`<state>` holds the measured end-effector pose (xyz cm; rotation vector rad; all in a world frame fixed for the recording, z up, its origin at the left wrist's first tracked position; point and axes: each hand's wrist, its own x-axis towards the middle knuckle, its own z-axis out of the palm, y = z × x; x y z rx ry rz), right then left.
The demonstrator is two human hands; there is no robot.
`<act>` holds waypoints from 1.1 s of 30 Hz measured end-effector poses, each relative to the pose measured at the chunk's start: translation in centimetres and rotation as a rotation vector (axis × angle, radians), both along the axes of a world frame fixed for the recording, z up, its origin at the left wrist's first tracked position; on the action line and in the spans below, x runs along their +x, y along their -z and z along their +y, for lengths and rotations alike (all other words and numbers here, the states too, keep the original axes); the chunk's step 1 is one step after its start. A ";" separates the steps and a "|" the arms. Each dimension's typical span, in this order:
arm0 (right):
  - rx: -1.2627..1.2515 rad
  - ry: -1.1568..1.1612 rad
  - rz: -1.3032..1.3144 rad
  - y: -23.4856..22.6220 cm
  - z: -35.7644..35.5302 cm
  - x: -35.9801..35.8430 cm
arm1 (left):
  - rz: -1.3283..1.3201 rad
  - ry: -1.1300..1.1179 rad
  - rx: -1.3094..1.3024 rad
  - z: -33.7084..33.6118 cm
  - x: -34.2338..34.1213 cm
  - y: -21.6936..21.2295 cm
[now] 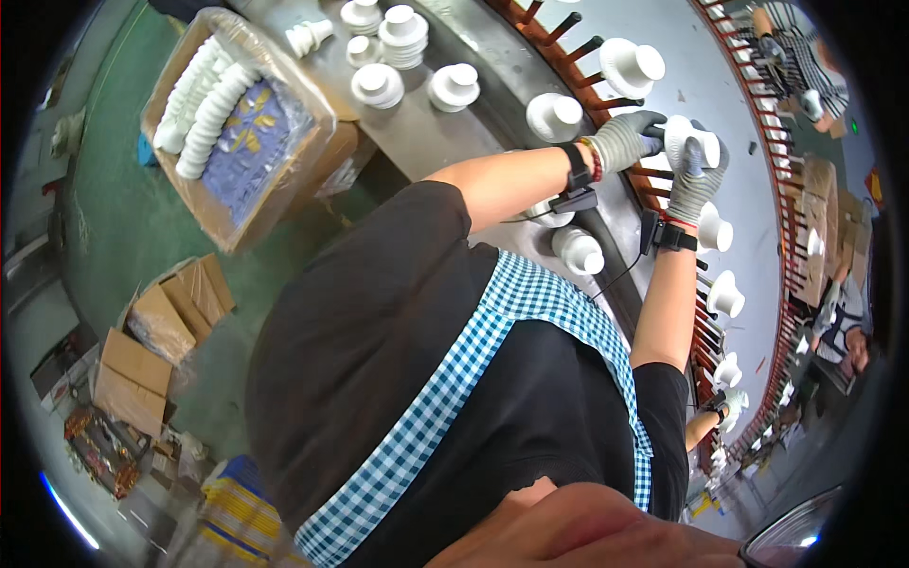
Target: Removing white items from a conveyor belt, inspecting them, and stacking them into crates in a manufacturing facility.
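My right hand (pixel 699 180), in a grey striped glove, grips a white flanged piece (pixel 678 135) with a round neck, its thumb lying across the neck. Beside it on the left, my gloved left hand (pixel 620 142) has its fingers curled together at the row of brown pegs; what they hold, if anything, is hidden. Similar white pieces sit along the pegs, one above my hands (pixel 632 68) and another just below my right wrist (pixel 715 230). Under my left forearm, a stacked white piece (pixel 578 250) lies on the metal table (pixel 417 142).
An open carton (pixel 156 114) lined with plastic holds rows of nested white pieces. More white stacks (pixel 402 36) stand on the table's far part. The peg line (pixel 782 180) curves round on the right, with other people working there. Cardboard boxes (pixel 133 379) lie on the green floor.
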<state>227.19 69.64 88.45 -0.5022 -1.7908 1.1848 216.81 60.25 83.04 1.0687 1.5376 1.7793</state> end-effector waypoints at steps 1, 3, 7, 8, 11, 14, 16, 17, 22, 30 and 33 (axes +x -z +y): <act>0.002 0.037 -0.007 0.0 -0.2 -0.6 | -0.262 0.087 0.068 -1.7 -0.6 -0.1; 0.057 0.074 -0.072 -0.4 -0.3 -1.9 | -0.416 0.075 -0.007 -4.9 -0.8 0.9; 0.129 0.127 -0.101 -0.4 -1.0 -4.8 | -0.402 0.109 -0.075 -8.2 -2.0 2.4; 0.106 0.096 -0.090 0.1 -0.6 -5.5 | -0.207 0.004 -0.078 -7.4 -2.2 2.2; 0.061 0.032 -0.112 0.5 -0.6 -8.2 | -0.184 -0.108 0.005 -4.1 -4.0 -0.3; 0.099 0.067 -0.182 2.4 0.8 -10.5 | -0.172 -0.102 0.109 0.9 -6.6 2.0; 0.206 0.127 -0.288 1.9 0.0 -12.4 | -0.623 0.034 0.361 1.6 -8.4 2.9; 0.215 0.142 -0.304 2.0 0.1 -12.9 | -0.388 -0.008 0.165 1.3 -9.5 3.0; 0.141 0.120 -0.111 3.3 -0.3 -16.6 | -0.395 -0.001 0.134 1.3 -13.3 3.6; 0.147 0.021 -0.297 2.6 -1.2 -21.2 | -0.395 -0.002 0.191 -1.0 -18.4 3.4; -0.234 0.005 -0.318 1.9 -2.6 -23.0 | -0.548 -0.189 0.236 -4.7 -18.7 4.5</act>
